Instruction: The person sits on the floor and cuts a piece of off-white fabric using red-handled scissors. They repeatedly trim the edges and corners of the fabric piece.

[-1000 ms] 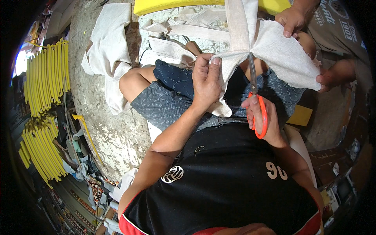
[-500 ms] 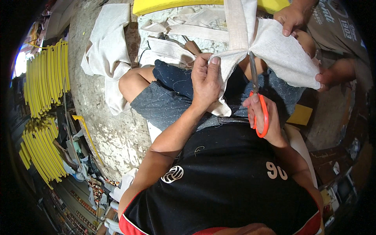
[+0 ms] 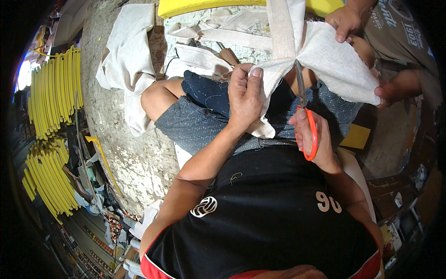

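Observation:
My left hand (image 3: 245, 95) is closed on a gathered edge of white cloth (image 3: 334, 58), thumb on top. In my right hand (image 3: 320, 139) are scissors (image 3: 302, 90) with orange handles, their blades pointing away from me and looking closed. The blade tips touch the cloth where its folds pinch together. At the far right a co-worker's hand (image 3: 346, 22) grips the cloth's upper edge, and the co-worker's other hand (image 3: 395, 88) holds its lower right corner, so the cloth is spread between us.
Loose white strips (image 3: 232, 38) and a wooden-handled tool (image 3: 227, 56) lie on the worn table (image 3: 121, 153). Another white cloth (image 3: 127, 51) drapes at left. A yellow pad (image 3: 209, 6) sits at the far edge. Bundled yellow strips (image 3: 55, 93) hang at left.
The scissors' handles have drawn slightly closer together in my right hand. My left hand, the cloth and the co-worker's hands stay almost where they were.

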Demonstrator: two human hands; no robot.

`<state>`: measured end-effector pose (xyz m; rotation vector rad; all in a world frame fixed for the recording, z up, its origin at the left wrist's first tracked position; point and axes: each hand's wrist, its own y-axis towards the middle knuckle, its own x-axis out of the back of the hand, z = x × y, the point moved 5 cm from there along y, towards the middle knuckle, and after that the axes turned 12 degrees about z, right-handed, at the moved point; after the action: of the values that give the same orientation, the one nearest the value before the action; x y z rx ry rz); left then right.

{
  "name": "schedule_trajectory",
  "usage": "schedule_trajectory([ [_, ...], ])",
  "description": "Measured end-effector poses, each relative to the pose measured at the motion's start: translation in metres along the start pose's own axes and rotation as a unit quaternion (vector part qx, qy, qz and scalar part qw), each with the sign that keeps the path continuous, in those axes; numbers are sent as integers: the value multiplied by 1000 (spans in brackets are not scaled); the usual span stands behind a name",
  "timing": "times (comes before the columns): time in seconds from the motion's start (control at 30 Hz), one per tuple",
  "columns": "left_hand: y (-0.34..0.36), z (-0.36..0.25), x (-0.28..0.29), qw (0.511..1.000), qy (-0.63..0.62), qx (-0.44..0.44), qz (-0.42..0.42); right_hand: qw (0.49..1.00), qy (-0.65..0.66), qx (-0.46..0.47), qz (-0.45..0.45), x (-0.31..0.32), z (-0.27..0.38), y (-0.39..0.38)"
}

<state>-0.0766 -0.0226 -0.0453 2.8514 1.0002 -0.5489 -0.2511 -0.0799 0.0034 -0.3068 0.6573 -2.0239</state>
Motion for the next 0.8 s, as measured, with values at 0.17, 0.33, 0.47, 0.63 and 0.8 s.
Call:
schedule_trajectory([
  [0.17, 0, 0, 10, 1000, -6, 15, 0, 1000, -8, -13, 22, 2, -2, 0],
  [0.33, -1, 1, 8, 1000, 2, 12, -1, 1000, -7, 11, 13, 0, 1, -1],
  [0.47, -2, 2, 10, 1000, -4, 20, -7, 1000, 1, 26, 17, 1, 0, 0],
  [0.63, -2, 5, 13, 1000, -19, 12, -15, 1000, 2, 6, 18, -2, 0, -2],
  [0.8, -3, 5, 13, 1000, -18, 12, -13, 1000, 3, 17, 18, -2, 0, -1],
])
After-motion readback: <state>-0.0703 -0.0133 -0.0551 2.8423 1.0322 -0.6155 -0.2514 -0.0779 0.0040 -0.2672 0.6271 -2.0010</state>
